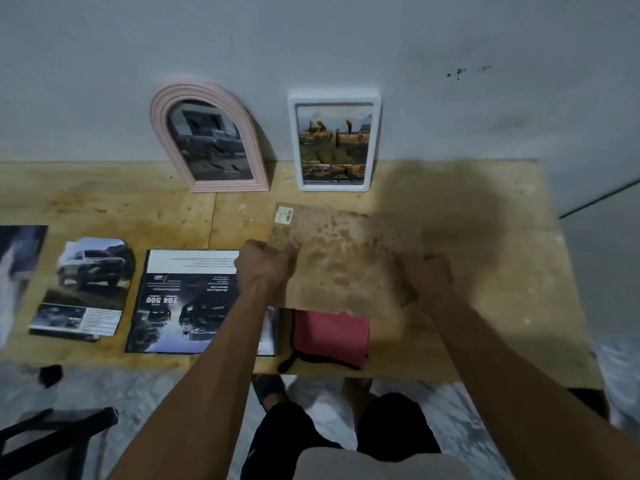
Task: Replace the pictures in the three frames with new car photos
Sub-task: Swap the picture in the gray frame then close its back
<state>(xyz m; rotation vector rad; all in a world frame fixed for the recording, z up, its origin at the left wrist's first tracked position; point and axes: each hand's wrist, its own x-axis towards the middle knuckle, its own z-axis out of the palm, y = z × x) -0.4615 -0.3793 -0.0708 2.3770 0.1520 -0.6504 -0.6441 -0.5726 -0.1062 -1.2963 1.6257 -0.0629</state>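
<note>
Cut-out: a loose car photo trimmed to an arch lies flat at the table's left. It could slide off if I jolt the top.
Poster: the big car sheet lies beside it, partly under my left forearm. Dragging that arm could crease it.
Pink frame: leans on the wall with a car picture inside. A bump could tip it.
My left hand: fingers curled round the board's left edge.
White frame: leans upright behind the board. Lifting the board's far edge could knock it flat.
Cloth: red, just beneath the board's near edge, so it could snag.
My right hand: it grips the right edge. The stained board may flex if I pull unevenly.
</note>
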